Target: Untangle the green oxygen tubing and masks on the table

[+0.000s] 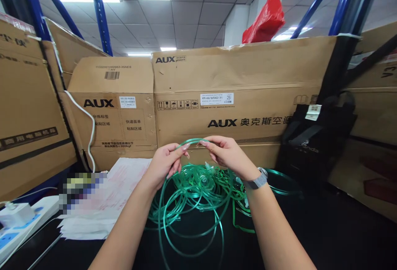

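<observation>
Both my hands pinch a loop of clear green tubing, held up in front of the cardboard boxes. My left hand is closed on the loop's left side, thumb against fingers. On its right side, my right hand grips the same tubing and wears a watch with a grey band at the wrist. From the hands, loose turns hang down toward the black table. Below and behind lies a tangled heap of green tubing, with green elastic straps at its right.
A stack of white papers lies at left, near a white power strip. AUX cardboard boxes wall off the back. At right stands a black bag, with a tubing coil beside it. A red plastic bag hangs above.
</observation>
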Available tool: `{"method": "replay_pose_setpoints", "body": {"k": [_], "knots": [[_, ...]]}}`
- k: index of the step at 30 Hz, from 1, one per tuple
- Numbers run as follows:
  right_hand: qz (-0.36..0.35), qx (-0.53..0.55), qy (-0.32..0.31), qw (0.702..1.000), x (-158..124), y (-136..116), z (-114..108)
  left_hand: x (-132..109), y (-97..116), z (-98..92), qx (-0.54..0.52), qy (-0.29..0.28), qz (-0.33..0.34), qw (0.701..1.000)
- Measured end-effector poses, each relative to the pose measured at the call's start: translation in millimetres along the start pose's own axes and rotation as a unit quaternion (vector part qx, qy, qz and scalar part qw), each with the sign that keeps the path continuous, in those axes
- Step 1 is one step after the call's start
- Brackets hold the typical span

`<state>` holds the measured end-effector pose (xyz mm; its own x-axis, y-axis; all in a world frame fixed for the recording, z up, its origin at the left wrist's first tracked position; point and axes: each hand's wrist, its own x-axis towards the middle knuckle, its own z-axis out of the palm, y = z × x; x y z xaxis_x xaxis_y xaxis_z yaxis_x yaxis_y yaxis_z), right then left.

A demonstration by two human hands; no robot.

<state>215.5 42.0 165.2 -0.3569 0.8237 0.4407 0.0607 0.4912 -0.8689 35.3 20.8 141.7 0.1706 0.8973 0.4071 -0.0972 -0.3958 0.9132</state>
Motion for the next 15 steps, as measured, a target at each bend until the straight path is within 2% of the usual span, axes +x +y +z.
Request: {"method": "replay_pose_setpoints", "body": {"k": [4,6,11,14,15], "knots": [[-0.022,0.003,0.046,0.999,2,-1,0,1,5,-12.3,-0.046,0.036,0.001,0.998],[-0.003,0.000,0.030,1.000,1,-2,1,3,6,-14.8,-0.069,0.073,0.020,0.995],[0.077,-0.038,-0.129,0.988,-3,-1,19,2,8,-4.9,-0.131,0.182,0.109,0.968],[0.111,-0.040,-0.253,0.960,-6,2,41,0,10,1.0,-0.151,0.209,0.130,0.957],[0.109,-0.034,-0.278,0.954,-8,3,48,0,10,2.0,-0.152,0.210,0.131,0.957]]}}
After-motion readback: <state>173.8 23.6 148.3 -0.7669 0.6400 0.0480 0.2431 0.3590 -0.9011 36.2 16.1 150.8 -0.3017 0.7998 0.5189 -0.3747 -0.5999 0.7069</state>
